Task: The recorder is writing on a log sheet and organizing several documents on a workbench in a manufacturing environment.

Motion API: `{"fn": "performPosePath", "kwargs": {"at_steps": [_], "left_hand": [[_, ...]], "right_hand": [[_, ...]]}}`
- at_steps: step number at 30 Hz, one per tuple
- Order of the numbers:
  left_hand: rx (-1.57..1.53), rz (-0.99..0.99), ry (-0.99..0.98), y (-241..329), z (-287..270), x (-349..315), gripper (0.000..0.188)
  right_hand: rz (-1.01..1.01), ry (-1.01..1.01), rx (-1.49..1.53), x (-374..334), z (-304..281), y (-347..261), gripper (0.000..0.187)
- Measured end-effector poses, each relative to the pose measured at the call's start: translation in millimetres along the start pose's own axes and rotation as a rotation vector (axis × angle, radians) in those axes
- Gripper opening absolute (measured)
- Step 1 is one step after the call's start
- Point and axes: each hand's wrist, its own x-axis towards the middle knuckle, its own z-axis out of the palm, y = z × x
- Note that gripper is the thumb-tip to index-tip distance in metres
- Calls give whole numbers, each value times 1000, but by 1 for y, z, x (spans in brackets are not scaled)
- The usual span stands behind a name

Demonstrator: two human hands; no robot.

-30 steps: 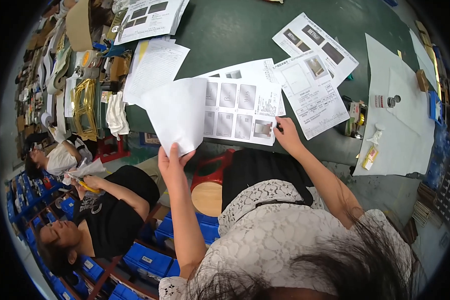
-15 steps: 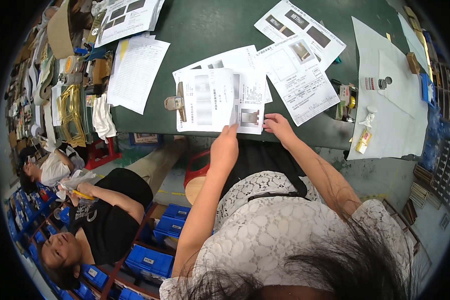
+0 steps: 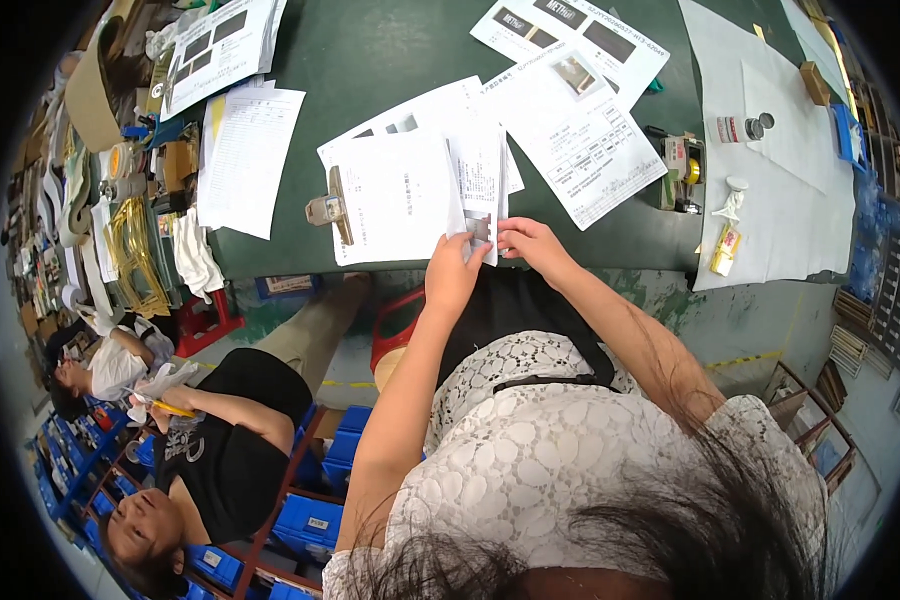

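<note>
- Pinching the raised right-hand sheets of the clipped paper stack (image 3: pixel 395 195) near their lower corner: left hand (image 3: pixel 454 266), thumb and fingers closed on the paper.
- Right hand (image 3: pixel 533 247) just beside it, fingertips at the stack's free right edge, fingers bent; cannot tell whether they grip paper or only rest against it.
- Stack lies on the green table (image 3: pixel 390 45) near its front edge; long axis runs roughly left to right, metal clip (image 3: pixel 334 208) at the left end, well apart from both hands.
- From the grip, most of the stack extends left and away from the wearer. Right hand is nearer the free edge, left hand nearer the clip.
- Printed sheet (image 3: pixel 595 150) lies beyond the right hand, angled, overlapping another page.
- Containers: blue bins (image 3: pixel 295 515) below, at lower left; contents not clear.
</note>
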Motion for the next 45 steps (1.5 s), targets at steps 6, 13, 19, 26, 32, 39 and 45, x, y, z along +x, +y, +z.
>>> {"fn": "performPosePath", "kwargs": {"at_steps": [6, 13, 19, 26, 32, 39, 45], "left_hand": [[-148, -90, -60, -10, -8, 8, 37], [-559, -259, -101, -15, -22, 4, 32], [-645, -244, 63, -44, -16, 1, 24], [-902, -429, 23, -41, -38, -2, 17], [-607, -170, 592, -65, -109, -9, 14], [-370, -56, 870, -44, -186, -33, 17], [-222, 105, 315, -14, -131, -32, 20]], "right_hand": [[-85, -107, -46, -5, 13, -3, 29], [-63, -129, -5, -3, 17, -5, 26], [-49, -122, -22, -1, 20, -4, 27], [-133, 6, -60, 8, 14, -1, 35], [-99, 75, -56, 25, 0, 7, 31], [-90, 49, -85, 32, -4, 3, 20], [-266, -84, -175, 20, 18, -10, 14]]}}
